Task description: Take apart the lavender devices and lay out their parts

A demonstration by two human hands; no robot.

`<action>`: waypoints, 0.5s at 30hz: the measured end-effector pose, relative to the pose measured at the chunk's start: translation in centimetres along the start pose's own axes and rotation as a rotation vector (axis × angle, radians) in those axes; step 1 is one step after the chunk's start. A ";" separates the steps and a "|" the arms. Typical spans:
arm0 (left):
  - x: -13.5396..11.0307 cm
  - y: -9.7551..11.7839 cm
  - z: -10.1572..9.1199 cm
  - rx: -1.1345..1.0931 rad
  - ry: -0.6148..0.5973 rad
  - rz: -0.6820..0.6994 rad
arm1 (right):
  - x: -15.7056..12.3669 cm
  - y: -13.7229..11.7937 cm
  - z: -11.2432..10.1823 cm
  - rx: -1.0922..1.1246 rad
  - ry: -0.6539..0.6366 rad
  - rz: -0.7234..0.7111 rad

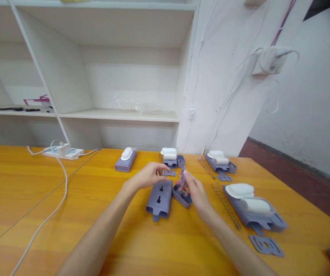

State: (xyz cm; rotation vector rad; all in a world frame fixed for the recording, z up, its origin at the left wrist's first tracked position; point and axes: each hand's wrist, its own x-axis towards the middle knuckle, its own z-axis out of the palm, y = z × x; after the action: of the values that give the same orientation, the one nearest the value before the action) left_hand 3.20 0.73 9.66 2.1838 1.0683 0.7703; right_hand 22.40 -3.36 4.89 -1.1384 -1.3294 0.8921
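My right hand [193, 189] pinches a small flat grey-purple slotted plate [183, 177], held on edge above an open grey-purple tray-like cap [183, 199]. My left hand [153, 174] hovers to the left of it, fingers curved and apart, with nothing visible in them. Below the left hand lies a long grey-purple housing [159, 199] with two dark keyhole-shaped slots and a tab at its near end. Another slotted plate [169, 173] rests on the table just behind the hands.
To the right lie a housing with white parts [255, 207], a coiled spring [225, 205] and a slotted plate [266, 245]. Similar sets [220, 161] stand farther back. A capped housing [126, 160] sits back left. A power strip [64, 151] trails a white cable [64, 191] across the left side.
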 end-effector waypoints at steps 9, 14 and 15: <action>0.1 1.0 0.4 -0.119 -0.055 -0.092 | 1.2 -0.9 -1.1 0.187 -0.123 0.060; 0.1 0.3 -0.3 -0.383 -0.235 -0.209 | 1.8 -1.2 -1.8 0.090 -0.139 -0.068; 0.0 0.1 -0.7 -0.419 -0.236 -0.224 | 1.9 -1.1 -2.1 0.074 -0.135 -0.084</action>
State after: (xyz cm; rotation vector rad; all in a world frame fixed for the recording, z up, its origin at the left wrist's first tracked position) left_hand 2.78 0.87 10.15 1.7181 0.9154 0.5588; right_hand 24.46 -2.02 6.69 -0.9730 -1.4311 0.9621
